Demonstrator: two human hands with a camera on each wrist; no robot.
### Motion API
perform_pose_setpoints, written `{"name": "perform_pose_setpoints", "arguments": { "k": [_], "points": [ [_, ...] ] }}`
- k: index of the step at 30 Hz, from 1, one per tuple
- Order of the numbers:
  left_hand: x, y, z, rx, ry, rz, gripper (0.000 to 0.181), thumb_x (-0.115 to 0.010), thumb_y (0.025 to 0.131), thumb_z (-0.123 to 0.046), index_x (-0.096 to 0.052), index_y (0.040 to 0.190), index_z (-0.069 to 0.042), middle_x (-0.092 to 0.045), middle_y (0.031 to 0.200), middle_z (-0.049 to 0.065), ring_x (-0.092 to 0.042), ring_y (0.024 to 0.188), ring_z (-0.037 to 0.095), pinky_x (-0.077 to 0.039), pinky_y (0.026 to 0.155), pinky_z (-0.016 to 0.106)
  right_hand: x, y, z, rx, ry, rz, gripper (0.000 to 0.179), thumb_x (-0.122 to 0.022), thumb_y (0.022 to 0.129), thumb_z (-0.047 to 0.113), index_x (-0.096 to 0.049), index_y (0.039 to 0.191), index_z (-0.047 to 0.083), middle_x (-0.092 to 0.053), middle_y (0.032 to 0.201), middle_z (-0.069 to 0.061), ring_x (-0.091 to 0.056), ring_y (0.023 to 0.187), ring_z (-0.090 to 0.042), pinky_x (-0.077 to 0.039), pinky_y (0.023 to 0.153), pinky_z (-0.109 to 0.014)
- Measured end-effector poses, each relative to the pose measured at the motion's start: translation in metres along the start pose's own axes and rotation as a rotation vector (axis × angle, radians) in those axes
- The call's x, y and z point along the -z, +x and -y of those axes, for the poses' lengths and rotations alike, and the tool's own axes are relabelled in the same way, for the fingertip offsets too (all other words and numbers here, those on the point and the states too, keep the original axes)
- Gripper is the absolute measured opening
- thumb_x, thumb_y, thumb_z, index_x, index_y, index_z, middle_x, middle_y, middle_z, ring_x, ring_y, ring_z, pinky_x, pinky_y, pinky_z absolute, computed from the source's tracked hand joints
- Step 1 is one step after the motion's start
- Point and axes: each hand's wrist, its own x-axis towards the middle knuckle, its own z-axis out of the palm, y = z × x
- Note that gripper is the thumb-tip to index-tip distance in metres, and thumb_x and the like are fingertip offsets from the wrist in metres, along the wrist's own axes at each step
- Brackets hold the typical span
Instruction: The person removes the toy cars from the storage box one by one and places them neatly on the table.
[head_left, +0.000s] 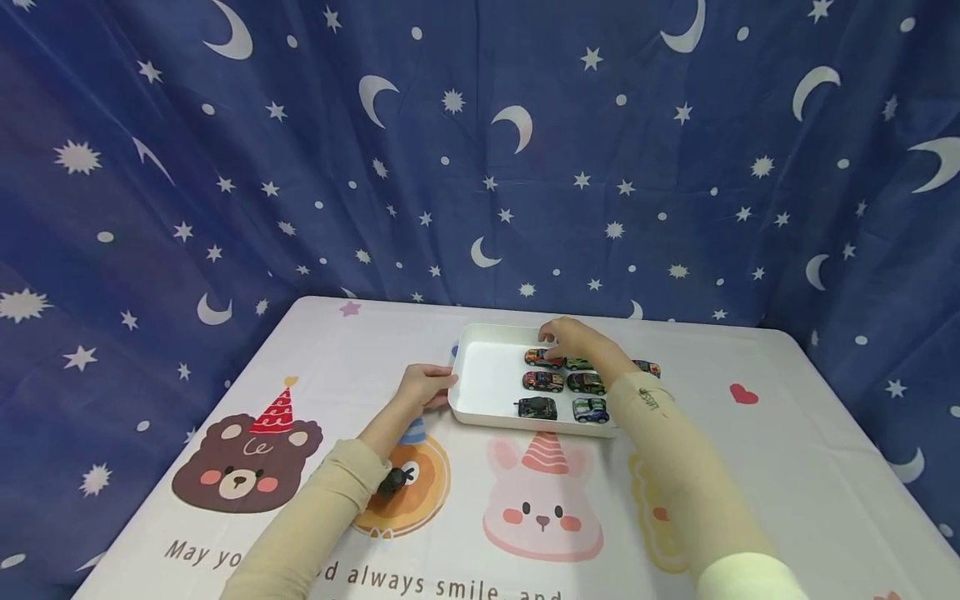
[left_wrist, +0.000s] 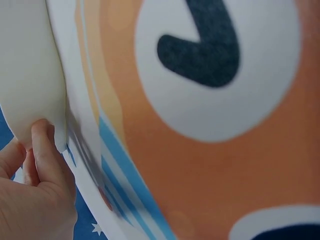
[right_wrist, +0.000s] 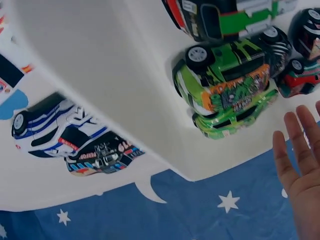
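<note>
A shallow white tray (head_left: 491,418) on the table holds several toy cars in its right half. My left hand (head_left: 423,387) grips the tray's left wall, fingers and thumb pinching its edge in the left wrist view. Over the back row hovers my right hand (head_left: 573,337), its fingertips right at a red and yellow toy car (head_left: 538,357). In the right wrist view its fingers are spread and fairly straight near a green toy car (right_wrist: 230,75). In front stand a black toy car (head_left: 537,407) and a white and blue toy car (head_left: 590,410). My right forearm hides the tray's right end.
Outside the tray on its right, a toy car (head_left: 647,367) shows past my right arm; the right wrist view has a white and blue car (right_wrist: 60,127) there too. The tablecloth (head_left: 750,467) bears printed animals. A blue starry curtain (head_left: 480,183) hangs behind.
</note>
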Motion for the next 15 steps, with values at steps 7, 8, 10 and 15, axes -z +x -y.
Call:
{"name": "perform_pose_setpoints", "arguments": {
  "k": [7,8,10,15],
  "points": [
    [0.000,0.001,0.000,0.009,-0.019,0.016,0.030,-0.068,0.086,-0.013,-0.065,0.115,-0.003,-0.067,0.110,0.016,-0.063,0.066,0.007,-0.055,0.056,0.015,-0.006,0.006,-0.001,-0.037,-0.069,0.024,0.029,-0.068,0.086,0.019,-0.064,0.109,0.001,-0.065,0.104,-0.011,-0.057,0.095,-0.024,-0.051,0.091,-0.037],
    [0.001,0.001,0.000,0.012,-0.021,0.015,0.030,-0.068,0.086,-0.012,-0.065,0.114,-0.003,-0.067,0.110,0.016,-0.063,0.066,0.007,-0.055,0.056,0.016,-0.007,0.007,-0.001,-0.037,-0.086,0.026,0.029,-0.069,0.086,0.019,-0.065,0.108,0.001,-0.066,0.102,-0.011,-0.057,0.093,-0.023,-0.052,0.089,-0.036],
    [0.001,0.001,-0.001,0.014,-0.021,0.011,0.029,-0.067,0.087,-0.012,-0.065,0.114,-0.002,-0.067,0.110,0.017,-0.062,0.065,0.007,-0.056,0.056,0.016,-0.008,0.009,0.001,-0.049,-0.099,0.031,0.029,-0.070,0.085,0.020,-0.065,0.106,0.001,-0.066,0.102,-0.010,-0.058,0.091,-0.022,-0.052,0.087,-0.035],
    [0.002,0.001,-0.002,0.017,-0.038,0.018,0.029,-0.067,0.087,-0.010,-0.064,0.114,-0.001,-0.067,0.111,0.018,-0.062,0.062,0.007,-0.057,0.057,0.018,-0.010,0.013,0.007,-0.095,-0.139,0.064,0.027,-0.072,0.083,0.021,-0.065,0.102,0.002,-0.067,0.099,-0.009,-0.059,0.084,-0.018,-0.054,0.082,-0.032]
  ]
}}
